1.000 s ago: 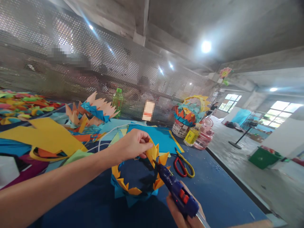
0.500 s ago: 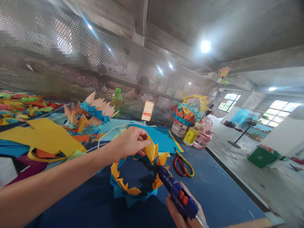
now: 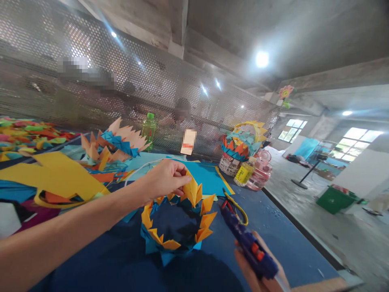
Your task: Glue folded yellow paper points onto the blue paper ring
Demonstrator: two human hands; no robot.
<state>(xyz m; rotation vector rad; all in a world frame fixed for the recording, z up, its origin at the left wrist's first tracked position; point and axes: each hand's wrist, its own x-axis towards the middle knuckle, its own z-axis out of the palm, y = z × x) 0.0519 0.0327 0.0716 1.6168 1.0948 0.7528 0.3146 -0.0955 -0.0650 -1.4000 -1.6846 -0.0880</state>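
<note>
My left hand [image 3: 170,176] pinches a folded yellow paper piece [image 3: 192,190] between thumb and fingers, at the far right side of a paper ring [image 3: 170,244]. The ring lies on the dark blue table [image 3: 112,259], with yellow folded points above and blue ones below. My right hand [image 3: 243,263] is wrapped around a dark blue glue gun [image 3: 251,243] with an orange trigger, to the right of the ring. Its nozzle is over the red and yellow scissors [image 3: 240,209], partly covering them.
Blue paper sheets [image 3: 203,178] lie behind the ring. A peach and blue paper ring [image 3: 118,142] and yellow paper [image 3: 51,174] are at left. A green-capped bottle [image 3: 148,129], a yellow-labelled bottle [image 3: 244,173] and a pink bottle [image 3: 259,174] stand near the mesh screen [image 3: 158,93].
My right hand has drawn the glue gun away from the yellow piece, to the right and over the scissors. My left hand has barely shifted and keeps its pinch.
</note>
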